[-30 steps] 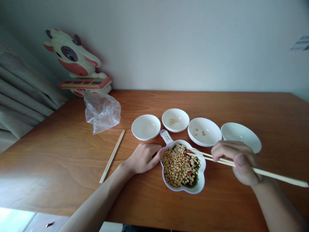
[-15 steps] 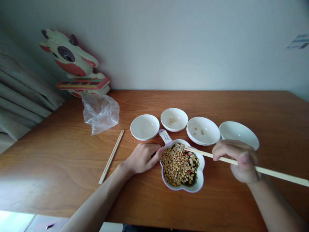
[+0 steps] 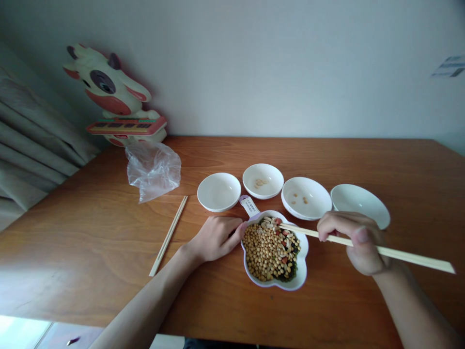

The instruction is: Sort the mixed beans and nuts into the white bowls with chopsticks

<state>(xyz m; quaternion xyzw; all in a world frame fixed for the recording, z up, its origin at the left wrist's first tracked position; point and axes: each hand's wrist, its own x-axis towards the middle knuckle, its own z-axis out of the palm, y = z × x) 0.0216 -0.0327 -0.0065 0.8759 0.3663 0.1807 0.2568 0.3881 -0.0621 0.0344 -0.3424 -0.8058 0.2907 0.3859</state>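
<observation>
My right hand (image 3: 358, 242) is closed round a pair of wooden chopsticks (image 3: 410, 258). Their tips reach into the far side of a flower-shaped bowl (image 3: 301, 278) with a lilac rim and a labelled handle, touching or close to a red-skinned peanut (image 3: 278, 221). In this bowl lie yellow soybeans (image 3: 263, 249), pale and reddish peanuts and small green beans. My left hand (image 3: 220, 237) rests on the table with curled fingers, its thumb and fingertips holding the bowl's left rim near the handle. Whether anything is pinched between the chopstick tips is unclear.
Behind stand white bowls: a bare one (image 3: 219, 192), one with pale pieces (image 3: 263, 181), one with a few soybeans (image 3: 306, 198), and one partly behind my right hand (image 3: 359, 202). Leftward are spare chopsticks (image 3: 169, 235), a clear plastic bag (image 3: 154, 169) and a cow-shaped toy keyboard (image 3: 127, 126).
The chopsticks have shifted slightly left, their rear ends swinging into view. A red-skinned peanut now shows at their tips. My left hand keeps its hold on the bowl.
</observation>
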